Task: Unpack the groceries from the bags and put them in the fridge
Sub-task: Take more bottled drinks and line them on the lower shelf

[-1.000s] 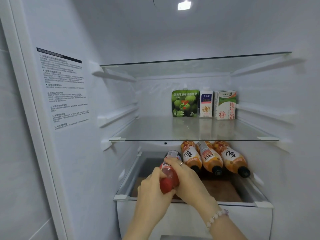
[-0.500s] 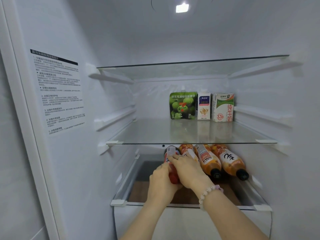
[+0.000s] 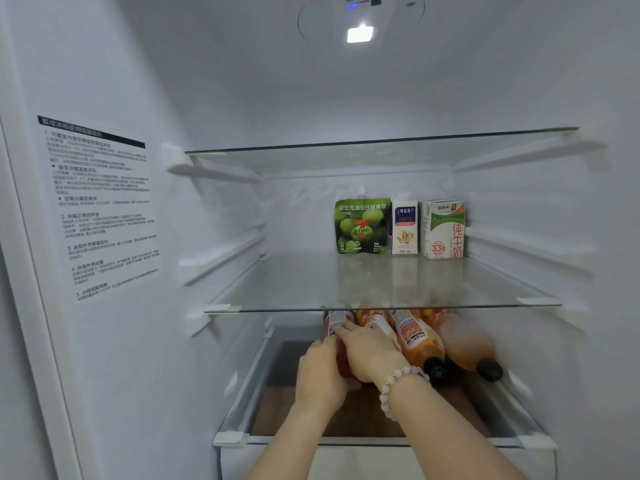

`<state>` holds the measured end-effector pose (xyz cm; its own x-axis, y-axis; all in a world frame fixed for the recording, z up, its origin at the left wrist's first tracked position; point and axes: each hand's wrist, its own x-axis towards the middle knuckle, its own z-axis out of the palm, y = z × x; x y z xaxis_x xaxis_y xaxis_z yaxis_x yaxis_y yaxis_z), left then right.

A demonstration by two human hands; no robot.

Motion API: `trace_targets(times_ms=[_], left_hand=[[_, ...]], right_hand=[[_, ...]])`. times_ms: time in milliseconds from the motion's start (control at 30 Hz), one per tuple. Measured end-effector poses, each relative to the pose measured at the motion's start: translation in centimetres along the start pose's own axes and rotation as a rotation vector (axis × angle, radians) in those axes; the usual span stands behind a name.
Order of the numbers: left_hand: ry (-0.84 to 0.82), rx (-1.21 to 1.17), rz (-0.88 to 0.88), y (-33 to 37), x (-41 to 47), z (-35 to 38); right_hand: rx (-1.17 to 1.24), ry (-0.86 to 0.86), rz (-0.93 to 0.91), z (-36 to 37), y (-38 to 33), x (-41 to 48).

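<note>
While both hands reach in beneath the clear glass shelf (image 3: 450, 282), the red plastic drink bottle (image 3: 342, 360) lies on its side just under that shelf, its long axis running front to back and its near end hidden. The left hand (image 3: 320, 377) cups that near end from the left. The right hand (image 3: 372, 356) curls over the top, with its fingers on the label. Just right of it under the shelf lie orange-filled plastic bottles with black caps (image 3: 420, 341), parallel to it. Settling it likely needs a straight push rearward, and the left hand sits behind the bottle for that.
</note>
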<state>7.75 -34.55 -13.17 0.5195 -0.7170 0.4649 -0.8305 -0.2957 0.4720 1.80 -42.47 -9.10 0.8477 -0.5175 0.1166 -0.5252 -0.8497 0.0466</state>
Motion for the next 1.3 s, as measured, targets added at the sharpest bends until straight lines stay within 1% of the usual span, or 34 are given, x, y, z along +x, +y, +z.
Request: trace_targets(times_ms=[200,333,467,600,800,933,1000,1100,1233,1300], left_hand=[[0.025,-0.05,0.004,-0.7,0.1,0.6],[-0.027,-0.146,-0.078,-1.1,-0.7,0.0],[-0.073,-0.163,-0.066,-1.3,-1.7,-0.9],[-0.062,-0.117,-0.014,-1.2,-2.8,-1.7],[-0.001,0.004,0.124,-0.5,-4.7,-2.9],[0.019,0.042,0.165,-0.3,-5.3,-3.4],[0.056,0.113,0.192,0.1,-5.9,-3.5],[0.121,0.147,0.227,1.2,-7.7,-3.7],[0.18,0.237,0.339,3.1,-9.7,-4.4],[0.225,0.267,0.367,4.5,-10.8,-5.4]], right_hand=[[-0.042,0.022,0.039,0.4,-0.1,0.3],[-0.065,0.021,0.046,-0.1,-0.2,-0.1],[-0.088,0.04,0.062,-0.2,-0.5,-1.3],[-0.057,0.066,0.087,0.5,-0.4,-2.8],[0.056,0.274,0.07,-0.9,0.3,-7.5],[0.042,0.361,0.113,-0.8,1.3,-11.2],[0.041,0.382,0.135,-0.9,1.6,-13.3],[0.024,0.371,0.181,-1.5,1.8,-16.7],[-0.013,0.45,0.19,-2.9,1.7,-20.7],[-0.032,0.48,0.19,-3.6,1.3,-22.5]])
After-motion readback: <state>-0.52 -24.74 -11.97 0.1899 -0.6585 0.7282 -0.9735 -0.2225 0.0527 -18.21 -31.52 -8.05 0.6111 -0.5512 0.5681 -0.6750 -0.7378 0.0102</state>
